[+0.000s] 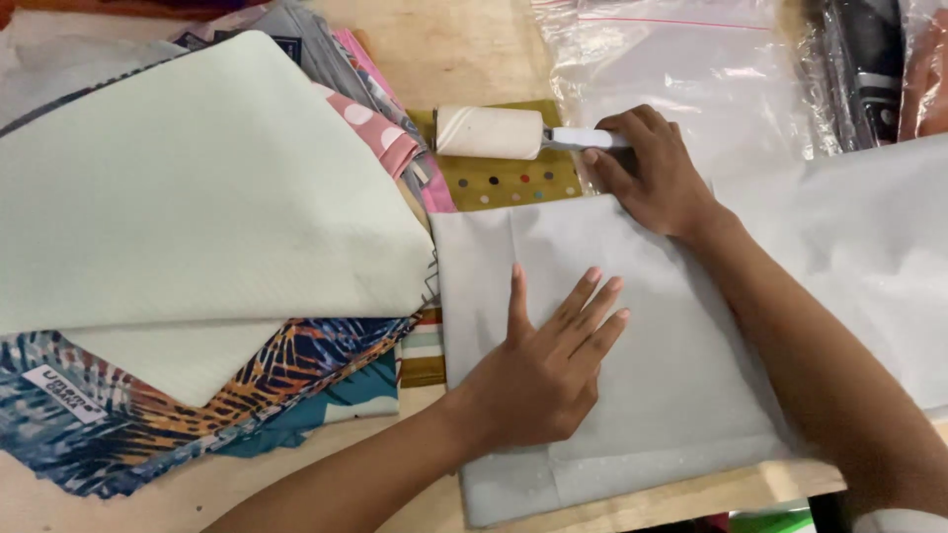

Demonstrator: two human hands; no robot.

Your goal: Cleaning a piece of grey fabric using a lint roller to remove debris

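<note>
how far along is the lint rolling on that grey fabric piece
Barely begun, by the look. The grey fabric already lies flat under the left hand. The right hand grips the lint roller, which sits beyond the top edge on mustard dotted cloth. The whole grey surface seems left.

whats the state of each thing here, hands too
left hand: flat, fingers spread, pressing the grey fabric
right hand: gripping the lint roller handle
lint roller: lying on the mustard dotted cloth
grey fabric: folded, flat
fabric pile: stacked, loosely
plastic bag: crumpled, flat
</note>
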